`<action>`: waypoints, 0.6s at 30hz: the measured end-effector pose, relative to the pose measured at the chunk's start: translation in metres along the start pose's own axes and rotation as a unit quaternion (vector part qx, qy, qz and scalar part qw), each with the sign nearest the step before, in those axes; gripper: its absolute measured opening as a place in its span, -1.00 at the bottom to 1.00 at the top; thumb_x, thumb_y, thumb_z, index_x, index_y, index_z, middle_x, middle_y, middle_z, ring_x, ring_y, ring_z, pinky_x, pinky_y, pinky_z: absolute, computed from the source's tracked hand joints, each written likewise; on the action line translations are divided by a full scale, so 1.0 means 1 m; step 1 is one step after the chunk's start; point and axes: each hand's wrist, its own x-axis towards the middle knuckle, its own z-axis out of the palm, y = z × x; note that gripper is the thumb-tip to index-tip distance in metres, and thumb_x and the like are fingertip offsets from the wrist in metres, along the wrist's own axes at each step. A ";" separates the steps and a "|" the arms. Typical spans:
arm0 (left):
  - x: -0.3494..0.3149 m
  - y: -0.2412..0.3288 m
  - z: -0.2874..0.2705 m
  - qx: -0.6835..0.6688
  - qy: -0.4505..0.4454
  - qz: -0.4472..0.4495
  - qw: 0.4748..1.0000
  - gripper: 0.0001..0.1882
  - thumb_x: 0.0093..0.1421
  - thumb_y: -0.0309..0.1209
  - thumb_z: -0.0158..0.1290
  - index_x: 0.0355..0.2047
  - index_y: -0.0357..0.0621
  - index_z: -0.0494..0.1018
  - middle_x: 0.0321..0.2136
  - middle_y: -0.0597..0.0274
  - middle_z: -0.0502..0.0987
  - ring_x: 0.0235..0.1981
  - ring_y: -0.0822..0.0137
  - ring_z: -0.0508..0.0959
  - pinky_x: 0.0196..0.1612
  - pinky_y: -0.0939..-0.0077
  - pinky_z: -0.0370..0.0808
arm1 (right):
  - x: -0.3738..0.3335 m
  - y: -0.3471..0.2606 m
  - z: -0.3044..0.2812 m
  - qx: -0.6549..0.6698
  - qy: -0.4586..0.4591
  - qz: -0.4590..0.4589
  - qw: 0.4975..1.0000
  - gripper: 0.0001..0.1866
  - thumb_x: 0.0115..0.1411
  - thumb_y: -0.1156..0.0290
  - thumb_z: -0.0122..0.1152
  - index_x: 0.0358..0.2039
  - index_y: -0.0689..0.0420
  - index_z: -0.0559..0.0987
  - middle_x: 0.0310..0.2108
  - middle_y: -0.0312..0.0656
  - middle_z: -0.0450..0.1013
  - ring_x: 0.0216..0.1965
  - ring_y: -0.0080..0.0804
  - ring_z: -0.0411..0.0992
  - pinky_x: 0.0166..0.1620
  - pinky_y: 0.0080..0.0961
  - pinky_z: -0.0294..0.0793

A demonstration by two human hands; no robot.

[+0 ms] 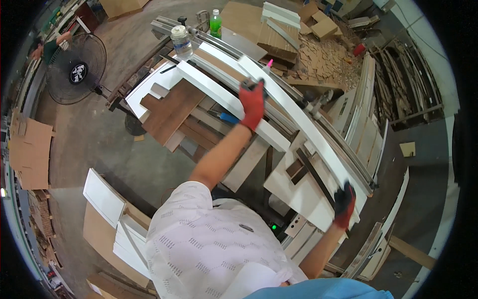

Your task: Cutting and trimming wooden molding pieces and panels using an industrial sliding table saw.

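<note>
A long white strip [306,127] runs from the far middle down to the near right, along a metal rail on the workbench. My left hand [253,104], in a red glove with dark fingertips, is closed at the strip's far end; it is slightly blurred. Down at the near right end, my right hand [343,205], in a matching glove, has its fingers curled over the strip's edge. To the left of it, a second white bar [231,102] lies across the bench, passing by my left wrist. A blue-handled tool [228,118] rests just left of my left forearm.
Brown boards [174,112] lie on the left of the bench. A clear jar [181,42] and a green bottle [215,24] stand at its far end. A black fan [77,70] stands left, with a person partly visible behind it. Wood scraps [326,60] cover the floor beyond.
</note>
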 end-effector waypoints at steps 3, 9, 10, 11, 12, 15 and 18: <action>0.118 -0.002 -0.027 0.006 0.007 0.020 1.000 -0.79 0.12 -0.47 0.20 -0.34 -0.24 0.37 -0.57 0.32 0.47 -0.61 0.51 0.42 -0.59 0.50 0.38 | 0.056 -0.006 0.125 -0.066 -0.089 -0.016 0.994 -0.71 0.21 0.17 0.30 -0.10 -0.03 0.58 -0.31 -0.40 0.49 -0.36 -0.55 0.42 -0.32 -0.55 0.43; 0.244 -0.007 -0.053 0.205 0.076 0.047 0.975 -0.83 0.04 -0.47 0.14 -0.56 -0.29 0.38 -0.60 0.11 0.50 -0.61 0.28 0.44 -0.49 0.33 0.39 | 0.086 -0.012 0.259 -0.125 -0.108 -0.005 0.986 -0.69 0.18 0.15 0.34 -0.15 0.04 0.58 -0.38 -0.35 0.47 -0.39 -0.55 0.41 -0.38 -0.57 0.40; 0.253 -0.008 -0.053 0.181 0.077 0.011 0.980 -0.84 0.03 -0.46 0.11 -0.53 -0.32 0.39 -0.58 0.03 0.51 -0.55 0.14 0.49 -0.40 0.26 0.43 | 0.099 -0.009 0.261 -0.130 -0.122 0.006 0.984 -0.68 0.18 0.15 0.34 -0.15 0.06 0.58 -0.39 -0.33 0.47 -0.39 -0.55 0.42 -0.38 -0.57 0.39; 0.257 -0.009 -0.056 0.178 0.078 0.007 0.981 -0.84 0.03 -0.46 0.11 -0.53 -0.32 0.39 -0.58 0.03 0.51 -0.55 0.14 0.49 -0.40 0.26 0.43 | 0.111 -0.005 0.262 -0.134 -0.137 0.017 0.981 -0.67 0.17 0.15 0.35 -0.15 0.07 0.58 -0.39 -0.32 0.47 -0.39 -0.54 0.42 -0.39 -0.57 0.39; 0.252 -0.012 -0.051 0.217 0.084 0.013 0.972 -0.84 0.03 -0.46 0.11 -0.47 -0.33 0.40 -0.52 -0.01 0.53 -0.48 0.08 0.51 -0.33 0.22 0.44 | 0.117 -0.003 0.259 -0.140 -0.134 0.026 0.981 -0.67 0.17 0.16 0.36 -0.16 0.09 0.58 -0.39 -0.31 0.47 -0.40 -0.55 0.42 -0.41 -0.58 0.38; 0.253 -0.008 -0.055 0.298 0.118 0.041 0.946 -0.79 0.03 -0.44 0.12 -0.37 -0.34 0.42 -0.42 -0.08 0.56 -0.33 -0.01 0.55 -0.18 0.16 0.45 | 0.135 0.004 0.258 -0.124 -0.170 0.034 0.977 -0.67 0.17 0.16 0.36 -0.17 0.09 0.58 -0.42 -0.33 0.46 -0.44 -0.56 0.40 -0.43 -0.61 0.36; 0.246 -0.001 -0.061 0.323 0.122 0.040 0.938 -0.66 0.01 -0.41 0.16 -0.22 -0.35 0.41 -0.28 -0.16 0.54 -0.19 -0.08 0.54 -0.07 0.12 0.43 | 0.134 0.014 0.257 -0.227 -0.190 -0.122 0.947 -0.68 0.18 0.14 0.35 -0.20 0.10 0.58 -0.47 -0.36 0.43 -0.49 -0.57 0.37 -0.46 -0.63 0.33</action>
